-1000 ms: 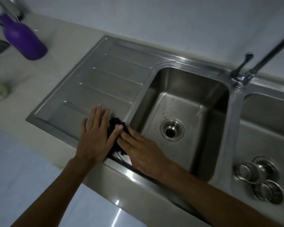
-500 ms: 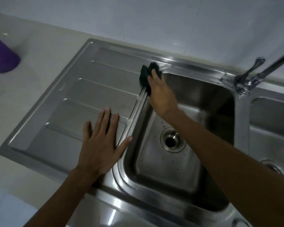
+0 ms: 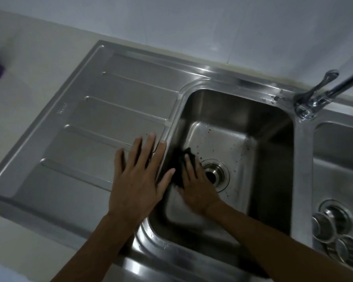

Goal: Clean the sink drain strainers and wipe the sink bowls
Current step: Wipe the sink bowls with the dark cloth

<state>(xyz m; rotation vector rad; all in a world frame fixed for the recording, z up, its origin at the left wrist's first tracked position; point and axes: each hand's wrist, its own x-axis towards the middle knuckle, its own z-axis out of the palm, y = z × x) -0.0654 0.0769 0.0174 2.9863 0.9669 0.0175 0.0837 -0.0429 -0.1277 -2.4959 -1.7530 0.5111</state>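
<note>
Wiping stroke, left bowl. My right hand (image 3: 198, 188) has come down from the far left corner of the rim, where it was half a second ago, to the floor of the left sink bowl (image 3: 243, 110). Its fingers lie extended and press the dark scouring pad (image 3: 179, 169) against the steel at the foot of the left wall, just beside the open drain (image 3: 214, 174). My left hand (image 3: 139, 176) has stayed flat and released on the drainboard (image 3: 110, 110), gripping nothing, its thumb reaching over the bowl's edge. Dark specks (image 3: 232, 147) lie on the bowl floor beyond the drain, so I judge the rim pass finished and the floor pass only begun. The drain strainers (image 3: 323, 226) lie loose in the right sink bowl (image 3: 338, 159), well apart from the pad. Whether they are already clean I cannot tell.
</note>
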